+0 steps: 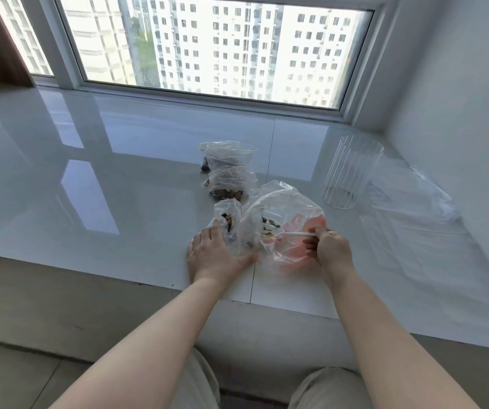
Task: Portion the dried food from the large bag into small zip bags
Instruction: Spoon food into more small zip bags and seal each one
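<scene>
Large bag (284,208): thin clear plastic with orange print, slumped on the white table (119,178) just ahead of the person, mouth gathered toward the right hand; a little dried food (270,224) shows inside. Likely very light, limp and slippery, collapsing unless held by its rim. Small zip bag (228,215), the one being filled: upright beside the large bag on its left, partly filled, soft-walled, best held at the opening or steadied at the base. Two filled zip bags (228,172): lying farther back, one behind the other. Left hand (213,255): lies against the small zip bag's base, fingers hidden behind the plastic, so its grip cannot be told. Right hand (330,246): fingers closed on a slim white scoop handle (296,234) that reaches into the large bag. Dried food: small, dark, loose pieces, probably brittle and prone to scatter.
</scene>
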